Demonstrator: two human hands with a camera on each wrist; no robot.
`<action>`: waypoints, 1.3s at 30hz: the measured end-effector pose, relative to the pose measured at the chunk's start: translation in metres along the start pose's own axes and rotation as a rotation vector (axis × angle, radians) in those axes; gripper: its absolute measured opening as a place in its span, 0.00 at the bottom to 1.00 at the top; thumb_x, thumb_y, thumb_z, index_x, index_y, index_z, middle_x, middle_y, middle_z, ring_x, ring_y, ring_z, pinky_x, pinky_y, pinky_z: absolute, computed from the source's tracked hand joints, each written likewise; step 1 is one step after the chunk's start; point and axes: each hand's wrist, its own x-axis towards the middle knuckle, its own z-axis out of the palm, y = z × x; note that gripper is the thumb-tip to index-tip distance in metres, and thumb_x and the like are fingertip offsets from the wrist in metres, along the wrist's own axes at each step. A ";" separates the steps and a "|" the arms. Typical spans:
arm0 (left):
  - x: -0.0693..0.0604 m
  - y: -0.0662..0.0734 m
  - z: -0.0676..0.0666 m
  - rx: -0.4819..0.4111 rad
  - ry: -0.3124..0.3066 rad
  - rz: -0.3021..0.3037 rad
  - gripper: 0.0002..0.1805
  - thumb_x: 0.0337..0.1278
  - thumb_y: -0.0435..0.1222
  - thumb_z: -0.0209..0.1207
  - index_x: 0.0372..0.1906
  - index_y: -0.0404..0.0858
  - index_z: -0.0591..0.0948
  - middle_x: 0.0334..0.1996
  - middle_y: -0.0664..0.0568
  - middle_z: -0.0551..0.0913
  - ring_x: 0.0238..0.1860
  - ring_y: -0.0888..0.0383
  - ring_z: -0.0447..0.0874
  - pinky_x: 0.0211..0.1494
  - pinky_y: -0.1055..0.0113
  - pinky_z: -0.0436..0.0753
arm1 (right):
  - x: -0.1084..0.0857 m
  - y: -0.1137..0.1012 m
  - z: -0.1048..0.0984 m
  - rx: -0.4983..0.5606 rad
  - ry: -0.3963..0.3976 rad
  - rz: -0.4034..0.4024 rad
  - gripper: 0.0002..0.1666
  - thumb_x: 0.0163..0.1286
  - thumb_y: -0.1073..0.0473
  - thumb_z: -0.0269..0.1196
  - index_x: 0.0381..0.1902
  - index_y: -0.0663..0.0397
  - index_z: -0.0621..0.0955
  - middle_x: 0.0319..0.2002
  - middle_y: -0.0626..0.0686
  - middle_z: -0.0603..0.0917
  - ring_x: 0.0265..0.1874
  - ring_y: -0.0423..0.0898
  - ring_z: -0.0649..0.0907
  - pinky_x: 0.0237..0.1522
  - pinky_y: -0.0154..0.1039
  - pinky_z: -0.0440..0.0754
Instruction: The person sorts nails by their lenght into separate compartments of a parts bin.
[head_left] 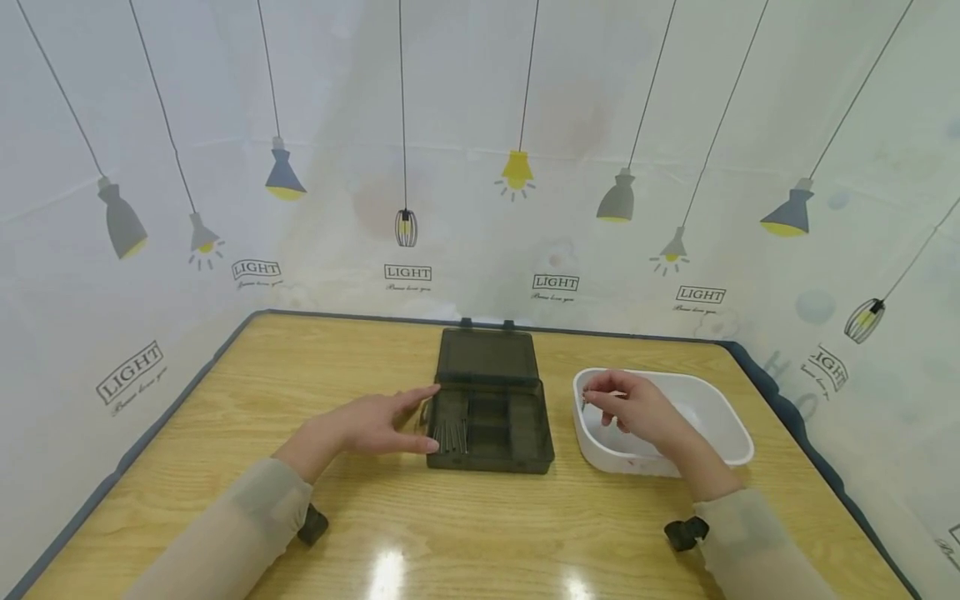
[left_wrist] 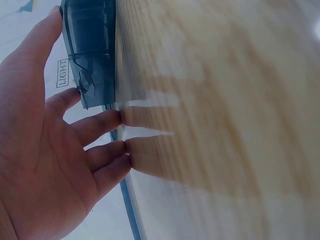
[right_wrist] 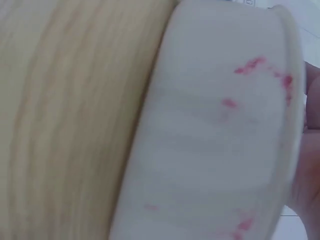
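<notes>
A person works at a wood-grained table (head_left: 360,533), left hand (head_left: 367,425) spread with thumb and fingers extended against the left side of a dark see-through divided box (head_left: 528,433), steadying it rather than clasping it, by the look of it; the lid (head_left: 486,354) stands open at the back, and several slim metal pins (head_left: 452,437) lie side by side in the left compartment. To the right, the right hand (head_left: 637,408) hangs over a white tub (head_left: 622,458), thumb and fingers bent together in a pinch on one small slim piece (head_left: 585,402), held just inside the tub's left rim; the piece is too small in the head view to say whether it matches the pins, and the right wrist camera shows mainly the tub's outer wall, marked with red smears (right_wrist: 250,65).

The likeliest mishap is a slip: so thin a piece, held only at the fingertips, could roll out of the grasp and drop into the tub, or onto the strip of table between tub and box; a low pass of the hand could catch the rim and knock the piece loose or shift the tub. On the other side, the left hand's light contact is a risk as well; a careless push at the box's edge could slide it and set the neat row of pins askew.
</notes>
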 end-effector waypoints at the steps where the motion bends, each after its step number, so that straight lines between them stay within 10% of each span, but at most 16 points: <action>1: 0.000 0.000 0.000 0.000 0.000 0.000 0.57 0.63 0.77 0.61 0.91 0.64 0.52 0.87 0.42 0.63 0.87 0.34 0.59 0.85 0.32 0.65 | -0.001 -0.002 0.000 0.001 0.007 -0.001 0.20 0.84 0.49 0.66 0.60 0.59 0.82 0.48 0.60 0.85 0.34 0.45 0.83 0.28 0.37 0.78; 22: 0.000 0.000 0.001 0.003 0.004 0.002 0.58 0.63 0.77 0.60 0.91 0.65 0.51 0.87 0.41 0.63 0.86 0.33 0.60 0.85 0.31 0.65 | 0.011 -0.024 0.031 0.094 -0.112 -0.052 0.18 0.85 0.54 0.64 0.60 0.63 0.81 0.54 0.65 0.92 0.24 0.42 0.86 0.17 0.31 0.69; 39: -0.001 0.002 0.000 0.004 0.002 -0.003 0.58 0.63 0.77 0.61 0.91 0.64 0.51 0.86 0.40 0.64 0.86 0.32 0.61 0.83 0.31 0.67 | 0.012 -0.030 0.040 0.024 -0.144 -0.027 0.13 0.85 0.55 0.64 0.56 0.58 0.83 0.53 0.63 0.94 0.29 0.60 0.90 0.16 0.32 0.70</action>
